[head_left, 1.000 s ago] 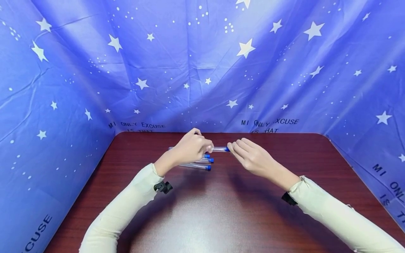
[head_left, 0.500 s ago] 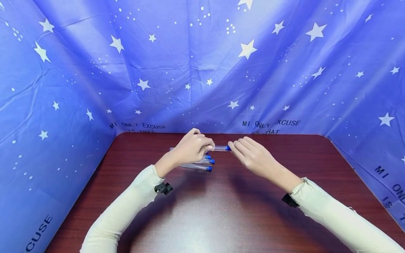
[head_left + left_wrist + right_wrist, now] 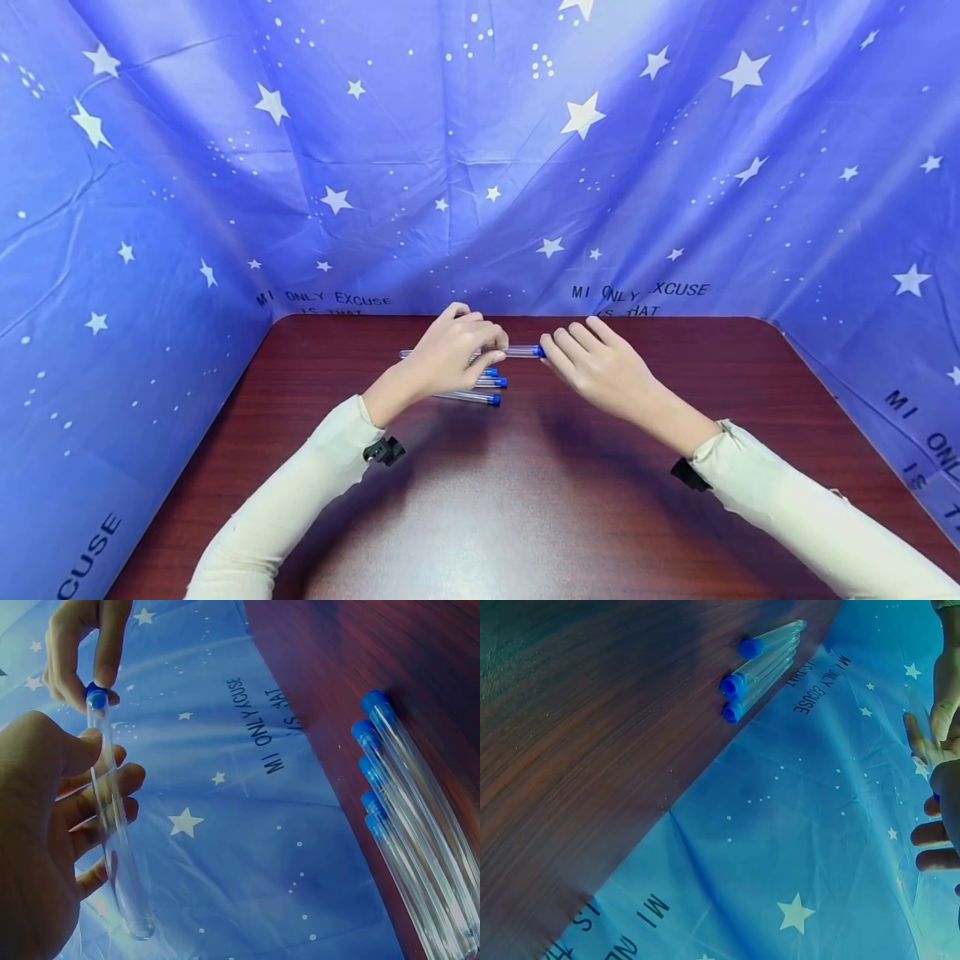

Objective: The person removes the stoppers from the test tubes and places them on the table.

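Note:
My left hand (image 3: 453, 354) holds a clear test tube (image 3: 124, 862) near its upper end, between thumb and fingers. The tube is raised above the table in the head view, lying nearly level. At its right end my right hand (image 3: 600, 367) pinches the blue cap (image 3: 96, 697) between thumb and fingertips. The cap still sits at the tube's mouth; how deeply is hard to tell. Below my left hand, several capped test tubes (image 3: 420, 810) lie side by side on the table, partly hidden by that hand in the head view.
The dark red wooden table (image 3: 480, 517) ends at a blue star-printed curtain (image 3: 450, 167), which hangs behind it and along both sides. A small black wrist device (image 3: 384, 452) sits at the left sleeve, another black device (image 3: 688, 473) at the right.
My right fingers have shifted slightly around the cap, and my left thumb has moved a little lower on the tube's near side. Both hands keep their places; the tubes on the table lie still.

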Tool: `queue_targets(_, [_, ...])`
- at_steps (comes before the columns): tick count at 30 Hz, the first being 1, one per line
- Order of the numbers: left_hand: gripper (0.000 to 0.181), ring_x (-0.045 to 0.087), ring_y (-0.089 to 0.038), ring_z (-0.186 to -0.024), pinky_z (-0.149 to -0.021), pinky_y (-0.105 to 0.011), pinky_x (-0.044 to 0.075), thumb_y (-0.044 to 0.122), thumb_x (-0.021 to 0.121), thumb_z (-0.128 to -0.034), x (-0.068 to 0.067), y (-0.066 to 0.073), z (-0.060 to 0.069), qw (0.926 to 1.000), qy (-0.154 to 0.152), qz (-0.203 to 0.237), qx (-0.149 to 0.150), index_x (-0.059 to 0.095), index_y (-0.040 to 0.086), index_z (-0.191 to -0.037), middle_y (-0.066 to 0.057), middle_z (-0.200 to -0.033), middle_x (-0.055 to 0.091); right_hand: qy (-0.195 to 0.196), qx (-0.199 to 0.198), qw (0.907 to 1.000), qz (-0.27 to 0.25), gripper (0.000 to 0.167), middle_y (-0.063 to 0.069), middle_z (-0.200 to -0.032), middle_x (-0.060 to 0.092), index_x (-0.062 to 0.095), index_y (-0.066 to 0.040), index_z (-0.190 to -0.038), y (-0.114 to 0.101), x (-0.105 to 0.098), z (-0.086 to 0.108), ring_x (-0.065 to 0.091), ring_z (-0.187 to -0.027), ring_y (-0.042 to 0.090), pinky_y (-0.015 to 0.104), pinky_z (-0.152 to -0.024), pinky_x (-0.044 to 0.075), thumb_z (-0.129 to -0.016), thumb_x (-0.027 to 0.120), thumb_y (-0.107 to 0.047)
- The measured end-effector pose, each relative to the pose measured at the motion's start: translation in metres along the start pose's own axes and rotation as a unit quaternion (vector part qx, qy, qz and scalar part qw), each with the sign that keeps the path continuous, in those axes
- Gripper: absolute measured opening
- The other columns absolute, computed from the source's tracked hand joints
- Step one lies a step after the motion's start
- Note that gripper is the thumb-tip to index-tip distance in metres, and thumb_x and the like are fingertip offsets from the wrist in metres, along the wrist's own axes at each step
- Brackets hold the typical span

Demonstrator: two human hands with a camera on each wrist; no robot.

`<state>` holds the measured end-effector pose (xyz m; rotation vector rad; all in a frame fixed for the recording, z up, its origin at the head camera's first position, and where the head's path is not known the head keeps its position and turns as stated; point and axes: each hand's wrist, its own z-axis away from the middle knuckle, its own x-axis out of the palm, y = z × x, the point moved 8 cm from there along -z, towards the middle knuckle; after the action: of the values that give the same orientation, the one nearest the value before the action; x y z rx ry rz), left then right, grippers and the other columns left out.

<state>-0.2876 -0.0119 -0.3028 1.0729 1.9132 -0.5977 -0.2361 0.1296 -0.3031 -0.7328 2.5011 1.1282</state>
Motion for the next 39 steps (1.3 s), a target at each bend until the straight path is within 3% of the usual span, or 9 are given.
queue_targets(9, [0.008,0.059,-0.016,-0.09,-0.097,-0.041,0.043,0.024,0.063,-0.0981,-0.003,0.011,0.003,0.9955,0.036,-0.075,0.045,0.066,0.016,-0.098,0.005,-0.092,0.064,-0.006,0.001,1.0,0.0,0.027,0.013,-0.087,0.063,0.065,0.003,-0.103,0.001,0.001,0.0,0.057,-0.079,0.031,0.042,-0.075,0.048,-0.104,0.051,-0.02])
queue_targets(26, [0.011,0.058,-0.019,-0.09,-0.096,-0.042,0.044,0.024,0.068,-0.0952,-0.003,0.013,0.005,0.9893,0.052,-0.122,0.06,0.062,0.014,-0.1,0.003,-0.092,0.062,-0.016,0.009,0.9997,-0.015,0.025,0.011,-0.081,0.059,0.063,0.001,-0.097,0.008,0.004,0.001,0.054,-0.076,0.031,0.043,-0.074,0.046,-0.101,0.051,-0.021])
queue_targets(35, [0.012,0.058,-0.019,-0.09,-0.096,-0.042,0.043,0.025,0.064,-0.0969,0.003,0.013,0.008,0.9917,0.024,-0.108,0.065,0.064,0.014,-0.101,0.003,-0.094,0.063,-0.017,0.041,0.998,-0.044,0.028,0.009,-0.076,0.056,0.063,-0.003,-0.095,0.028,0.01,0.007,0.053,-0.071,0.032,0.044,-0.069,0.044,-0.103,0.053,-0.029])
queue_targets(39, [0.013,0.06,-0.019,-0.092,-0.095,-0.043,0.044,0.026,0.064,-0.0954,0.009,0.015,0.011,0.9912,0.006,-0.108,0.075,0.064,0.014,-0.101,0.003,-0.093,0.063,-0.043,0.062,0.9949,-0.066,0.029,0.009,-0.076,0.057,0.064,-0.006,-0.098,0.039,0.021,0.015,0.055,-0.072,0.034,0.046,-0.07,0.045,-0.102,0.053,-0.033])
